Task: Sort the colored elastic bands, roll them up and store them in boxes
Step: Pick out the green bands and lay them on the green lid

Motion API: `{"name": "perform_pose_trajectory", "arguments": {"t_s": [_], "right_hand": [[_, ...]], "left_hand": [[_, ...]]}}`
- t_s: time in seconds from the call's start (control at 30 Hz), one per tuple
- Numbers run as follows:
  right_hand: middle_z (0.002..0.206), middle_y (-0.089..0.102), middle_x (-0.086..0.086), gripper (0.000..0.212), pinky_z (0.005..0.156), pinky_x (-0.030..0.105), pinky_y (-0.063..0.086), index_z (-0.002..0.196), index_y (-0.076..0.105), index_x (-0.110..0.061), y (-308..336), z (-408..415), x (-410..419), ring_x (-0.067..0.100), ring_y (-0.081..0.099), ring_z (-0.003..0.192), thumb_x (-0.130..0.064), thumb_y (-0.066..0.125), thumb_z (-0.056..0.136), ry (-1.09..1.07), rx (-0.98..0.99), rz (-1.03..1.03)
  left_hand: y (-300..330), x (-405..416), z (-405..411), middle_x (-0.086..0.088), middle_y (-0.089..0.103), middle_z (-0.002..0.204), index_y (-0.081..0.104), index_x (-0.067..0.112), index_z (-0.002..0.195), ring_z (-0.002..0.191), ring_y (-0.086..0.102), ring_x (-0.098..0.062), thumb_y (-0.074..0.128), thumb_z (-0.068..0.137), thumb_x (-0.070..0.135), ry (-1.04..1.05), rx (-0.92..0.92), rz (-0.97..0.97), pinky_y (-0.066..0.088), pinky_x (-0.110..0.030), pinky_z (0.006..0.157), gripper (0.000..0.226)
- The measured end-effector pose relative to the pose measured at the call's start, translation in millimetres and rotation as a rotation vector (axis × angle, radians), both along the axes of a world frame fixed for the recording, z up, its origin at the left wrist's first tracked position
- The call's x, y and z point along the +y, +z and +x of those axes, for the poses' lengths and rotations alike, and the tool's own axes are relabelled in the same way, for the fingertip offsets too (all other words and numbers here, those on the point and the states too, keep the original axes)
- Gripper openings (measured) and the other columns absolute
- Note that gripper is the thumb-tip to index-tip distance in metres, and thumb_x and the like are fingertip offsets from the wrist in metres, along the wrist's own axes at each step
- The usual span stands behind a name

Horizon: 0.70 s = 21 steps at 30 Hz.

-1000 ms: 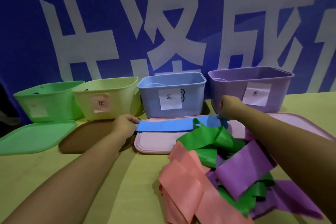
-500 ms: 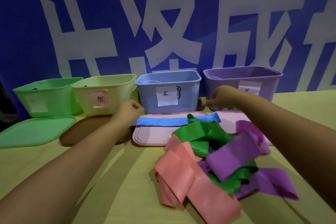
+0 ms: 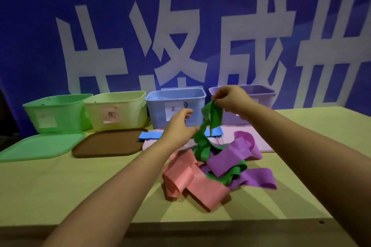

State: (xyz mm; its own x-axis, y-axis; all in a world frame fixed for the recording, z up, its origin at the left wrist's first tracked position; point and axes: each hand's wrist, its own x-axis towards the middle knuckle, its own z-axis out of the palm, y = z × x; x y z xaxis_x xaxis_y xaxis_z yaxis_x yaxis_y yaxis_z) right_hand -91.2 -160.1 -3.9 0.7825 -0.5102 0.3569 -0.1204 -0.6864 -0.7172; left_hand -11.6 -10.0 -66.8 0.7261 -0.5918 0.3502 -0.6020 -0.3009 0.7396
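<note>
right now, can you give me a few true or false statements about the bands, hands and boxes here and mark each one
1. The right hand pinches the green band and holds it up above the pile. True.
2. The blue band is rolled up inside the blue box. False: it lies flat in front of that box, partly on the pink lid.
3. The green lid lies on the table in front of the green box. True.
4. The left hand holds the pink band. False: the pink band lies on the table; the left hand is at the green band.
5. All four boxes have lids on. False: all stand open.
</note>
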Motion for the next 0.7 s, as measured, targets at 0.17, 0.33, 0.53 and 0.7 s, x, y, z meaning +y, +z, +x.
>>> {"name": "perform_pose_trajectory", "arguments": {"t_s": [0.17,0.33,0.53,0.7], "right_hand": [[0.077,0.059,-0.012,0.018,0.065,0.016,0.045,0.091,0.067,-0.015,24.3,-14.1,10.9,0.005,0.055,0.074,-0.001,0.057,0.085,0.017,-0.307,0.011],[0.081,0.064,-0.005,0.016,0.062,0.005,0.049,0.091,0.065,-0.013,46.5,-34.8,26.8,0.005,0.061,0.075,0.000,0.059,0.086,0.171,-0.454,0.088],[0.082,0.067,-0.006,0.017,0.069,0.010,0.051,0.083,0.065,-0.019,49.9,-62.1,54.5,-0.005,0.063,0.070,-0.002,0.065,0.084,0.374,-0.436,0.012],[0.083,0.058,-0.011,0.022,0.069,0.017,0.048,0.082,0.066,-0.028,40.1,-84.6,79.8,0.012,0.054,0.072,-0.006,0.068,0.082,0.382,-0.443,-0.208]], "left_hand": [[26.4,0.1,-4.2,-0.001,0.064,0.086,0.064,0.010,0.094,0.088,0.058,-0.017,0.064,0.086,0.007,-0.039,0.033,-0.152,0.049,-0.027,0.079,0.009],[48.8,8.6,-18.0,-0.005,0.068,0.099,0.062,0.014,0.093,0.096,0.062,-0.021,0.054,0.094,0.033,-0.090,0.367,-0.312,0.047,-0.031,0.079,0.021],[60.0,37.2,-47.1,-0.007,0.070,0.078,0.068,0.010,0.081,0.077,0.066,-0.022,0.028,0.083,0.075,-0.338,0.781,-0.366,0.051,-0.036,0.075,0.076],[64.7,60.0,-69.4,-0.007,0.070,0.085,0.068,0.017,0.099,0.077,0.067,-0.020,0.037,0.086,0.066,-0.402,0.841,-0.389,0.052,-0.033,0.070,0.059]]}}
